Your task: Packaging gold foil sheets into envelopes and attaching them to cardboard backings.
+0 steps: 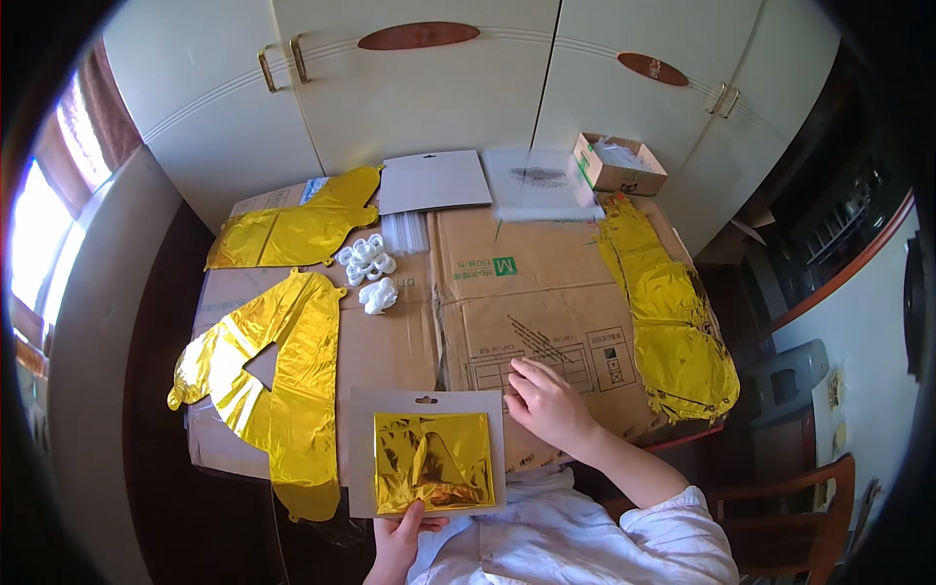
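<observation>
In front of my body, my left hand (402, 542) grips a grey hang card (361, 458) by its lower edge, the thumb pressed on the front. On the card lies a folded gold foil balloon (434, 458), wrinkled and shiny. My right hand (551, 408) hovers just right of the card, fingers loosely bent and slightly apart, with nothing visible in them. To the left, a flat gold foil balloon with a hole (302, 390) overhangs the near edge of the cardboard. Another flat gold balloon (302, 229) is behind it, and several layered ones (673, 322) lie at the right.
Cardboard (531, 302) covers the table. White ribbon coils (366, 258) and a white bundle (378, 295) sit left of centre, near clear straws (405, 234). Behind are grey cards (434, 182), clear bags (544, 185) and an open box (624, 175). A wooden chair (838, 507) stands at right.
</observation>
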`<action>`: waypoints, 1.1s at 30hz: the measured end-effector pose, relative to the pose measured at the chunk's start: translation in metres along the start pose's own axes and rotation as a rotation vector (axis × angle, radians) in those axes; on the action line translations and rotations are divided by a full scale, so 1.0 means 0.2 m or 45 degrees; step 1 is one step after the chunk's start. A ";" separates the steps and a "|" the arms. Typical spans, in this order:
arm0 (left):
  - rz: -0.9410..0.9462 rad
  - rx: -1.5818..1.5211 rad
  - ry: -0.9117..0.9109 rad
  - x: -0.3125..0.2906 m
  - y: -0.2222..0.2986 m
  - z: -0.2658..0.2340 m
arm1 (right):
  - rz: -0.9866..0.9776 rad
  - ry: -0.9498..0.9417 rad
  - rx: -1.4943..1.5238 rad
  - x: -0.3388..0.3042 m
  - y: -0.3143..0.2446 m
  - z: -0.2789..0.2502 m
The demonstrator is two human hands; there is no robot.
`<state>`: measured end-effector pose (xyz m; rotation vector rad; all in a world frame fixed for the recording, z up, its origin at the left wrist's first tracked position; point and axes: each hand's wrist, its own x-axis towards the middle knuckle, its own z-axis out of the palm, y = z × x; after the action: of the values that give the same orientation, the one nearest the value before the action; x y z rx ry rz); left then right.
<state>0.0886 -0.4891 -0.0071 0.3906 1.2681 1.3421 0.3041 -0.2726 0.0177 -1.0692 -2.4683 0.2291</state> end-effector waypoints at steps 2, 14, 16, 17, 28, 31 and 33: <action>0.009 -0.032 0.001 0.00 0.00 0.00 | -0.017 0.021 -0.059 -0.01 -0.03 -0.01; 0.039 0.005 0.035 -0.03 0.05 -0.07 | -0.114 0.135 0.027 -0.05 -0.06 0.02; 0.024 0.016 0.030 -0.04 0.05 -0.08 | -0.067 0.136 0.131 -0.03 -0.07 -0.01; 0.021 0.018 0.031 -0.04 0.05 -0.08 | -0.050 0.132 0.150 -0.02 -0.07 -0.02; -0.228 -0.005 -0.222 -0.04 -0.01 0.02 | 0.048 0.159 0.300 0.01 -0.07 0.01; -0.325 0.009 -0.268 -0.02 -0.05 0.05 | 0.001 0.168 0.217 0.02 -0.10 0.01; -0.340 0.042 -0.303 -0.01 -0.06 0.06 | -0.047 0.194 0.154 0.01 -0.10 0.02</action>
<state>0.1045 -0.4894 -0.0119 0.3767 1.1018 1.0182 0.2872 -0.2847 0.0208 -0.9534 -2.3054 0.2714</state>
